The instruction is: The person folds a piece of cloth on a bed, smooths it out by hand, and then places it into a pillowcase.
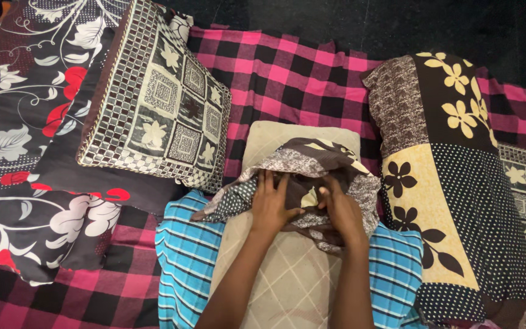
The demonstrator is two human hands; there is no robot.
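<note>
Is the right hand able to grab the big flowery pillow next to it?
Probably yes: the right hand is busy gripping the patterned cover, but the flowery pillow lies just beside it, nothing between.

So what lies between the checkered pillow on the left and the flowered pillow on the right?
In the head view, a beige pillow with a bunched patterned cover on it, over pink-and-black checked sheet.

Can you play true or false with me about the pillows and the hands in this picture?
1. Both hands are on the bunched patterned pillowcase. True.
2. The left hand holds a red cup. False: it grips the pillowcase cloth.
3. The beige pillow lies between the person's arms. True.
4. The sheet underneath is plain white. False: it is pink and black checked.
5. A covered flower-patterned pillow lies beside the right hand. True.
</note>
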